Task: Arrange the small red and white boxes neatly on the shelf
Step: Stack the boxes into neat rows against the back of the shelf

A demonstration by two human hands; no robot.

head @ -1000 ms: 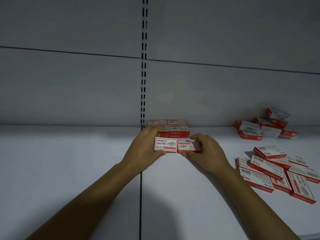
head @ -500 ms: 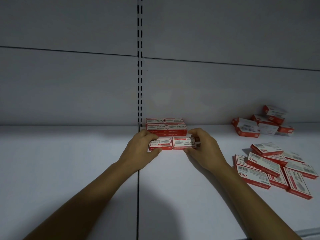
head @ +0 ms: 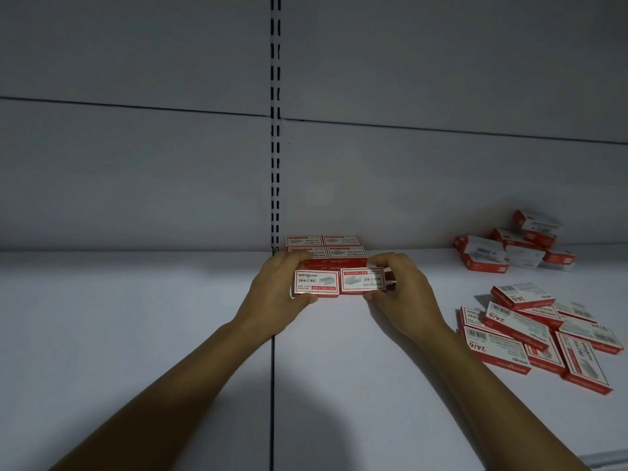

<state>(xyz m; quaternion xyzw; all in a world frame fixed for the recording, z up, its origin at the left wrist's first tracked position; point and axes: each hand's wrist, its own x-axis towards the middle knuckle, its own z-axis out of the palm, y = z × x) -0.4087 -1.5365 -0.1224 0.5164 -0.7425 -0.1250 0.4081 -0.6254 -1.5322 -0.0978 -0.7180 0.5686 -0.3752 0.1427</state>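
Two small red and white boxes lie side by side at the middle of the white shelf [head: 136, 317]. My left hand [head: 275, 290] grips the left box [head: 316, 283] from its left end, thumb at the near edge. My right hand [head: 401, 287] grips the right box [head: 362, 282] from its right end. Both boxes sit just in front of a neat block of stacked boxes [head: 326, 249] against the back wall.
A loose heap of boxes [head: 530, 331] lies on the shelf at the right front. Another untidy pile [head: 509, 248] rests at the back right against the wall. A slotted upright [head: 275, 130] runs up the back panel, and a seam splits the shelf.
Both hands have pushed the two boxes back toward the stacked block and squared them side by side. The view has shifted slightly.
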